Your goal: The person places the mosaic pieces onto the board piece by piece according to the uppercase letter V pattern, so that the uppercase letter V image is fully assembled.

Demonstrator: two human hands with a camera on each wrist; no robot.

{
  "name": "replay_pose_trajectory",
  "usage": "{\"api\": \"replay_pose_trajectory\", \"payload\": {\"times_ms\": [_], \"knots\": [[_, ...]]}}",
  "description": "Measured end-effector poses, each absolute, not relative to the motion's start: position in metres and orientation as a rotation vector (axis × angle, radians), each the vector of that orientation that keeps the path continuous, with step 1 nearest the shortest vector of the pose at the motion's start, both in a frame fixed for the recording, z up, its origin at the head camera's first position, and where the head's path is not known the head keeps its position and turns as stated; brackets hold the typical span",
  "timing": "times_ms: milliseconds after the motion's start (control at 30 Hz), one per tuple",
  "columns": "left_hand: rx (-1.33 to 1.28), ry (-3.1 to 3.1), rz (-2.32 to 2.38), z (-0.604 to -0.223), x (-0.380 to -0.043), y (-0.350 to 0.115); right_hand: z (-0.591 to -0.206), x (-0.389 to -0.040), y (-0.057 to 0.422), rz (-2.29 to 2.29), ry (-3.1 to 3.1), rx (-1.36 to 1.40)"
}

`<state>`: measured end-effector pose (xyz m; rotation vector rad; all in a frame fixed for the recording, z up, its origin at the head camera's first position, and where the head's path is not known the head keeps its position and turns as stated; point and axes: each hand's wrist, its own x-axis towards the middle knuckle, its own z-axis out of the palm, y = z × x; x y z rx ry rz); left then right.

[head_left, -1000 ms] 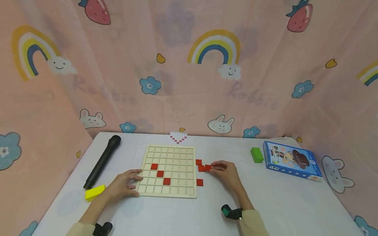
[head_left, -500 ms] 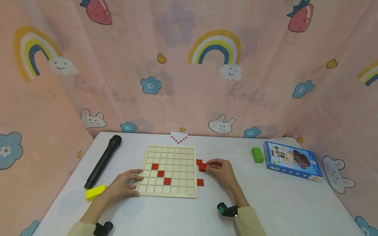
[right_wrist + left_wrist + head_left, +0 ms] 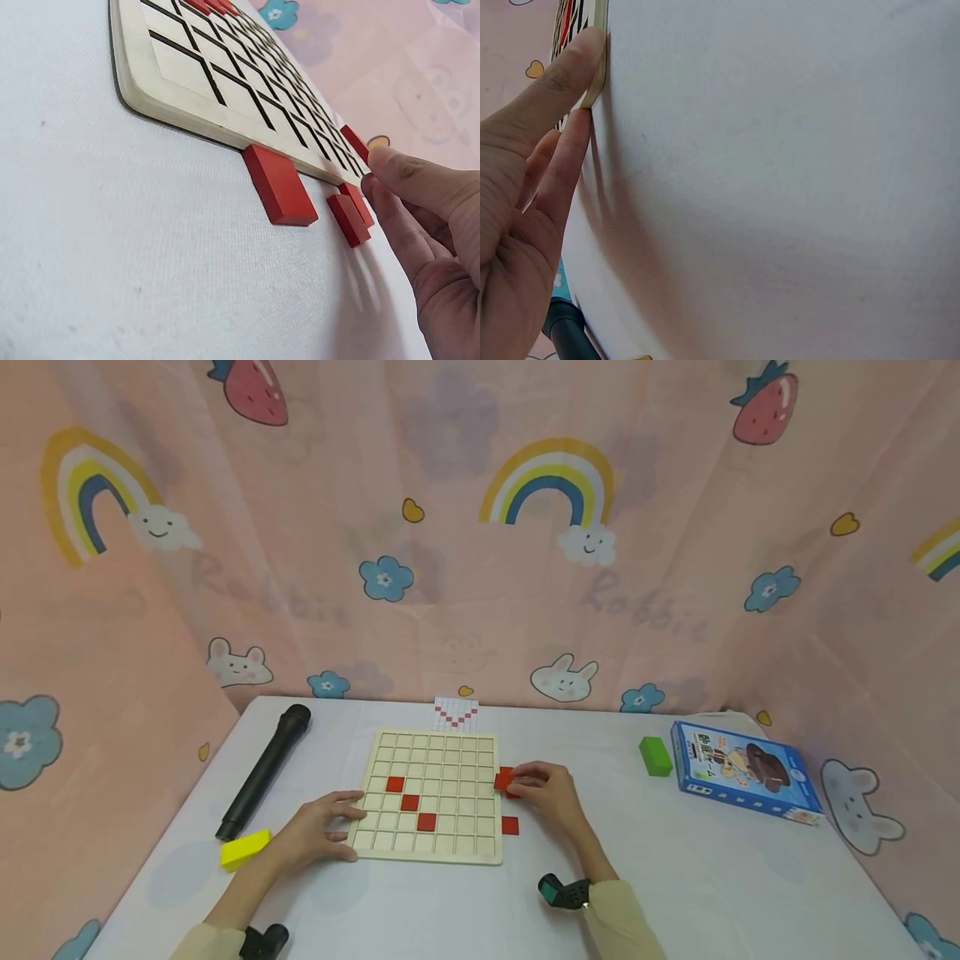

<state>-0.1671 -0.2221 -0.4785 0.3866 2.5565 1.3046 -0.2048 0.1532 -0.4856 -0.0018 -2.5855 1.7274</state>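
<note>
My right hand (image 3: 553, 795) pinches a red square tile (image 3: 355, 141) between thumb and fingertips, raised at the board's right edge. Under and beside it lie more red tiles (image 3: 349, 220), and another red tile (image 3: 510, 826) lies nearer me, against the same edge. The pale grid board (image 3: 465, 845) lies flat, with three red tiles (image 3: 409, 802) in its cells on a diagonal. My left hand (image 3: 303, 837) rests at the board's left side, fingers spread along the edge. In the left wrist view its thumb (image 3: 562, 75) touches the board's rim near a corner.
Behind the board lies a card (image 3: 455, 714) with a red V pattern on a grid. A black rod (image 3: 262, 774) and a yellow block (image 3: 244, 850) are at left. A green block (image 3: 656, 756) stands beside a blue box (image 3: 746, 772) at right.
My right hand has moved left with the pinched red tile, from beside the loose tiles up to the board's right edge. The left hand has stayed at the board.
</note>
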Motion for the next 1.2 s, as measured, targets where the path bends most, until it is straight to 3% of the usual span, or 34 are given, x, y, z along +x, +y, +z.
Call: {"api": "replay_pose_trajectory", "payload": {"times_ms": [1200], "knots": [[0.352,2.573,1.295,-0.475,-0.166,-0.219,-0.485,-0.224,0.090,1.783,-2.536,0.277]]}}
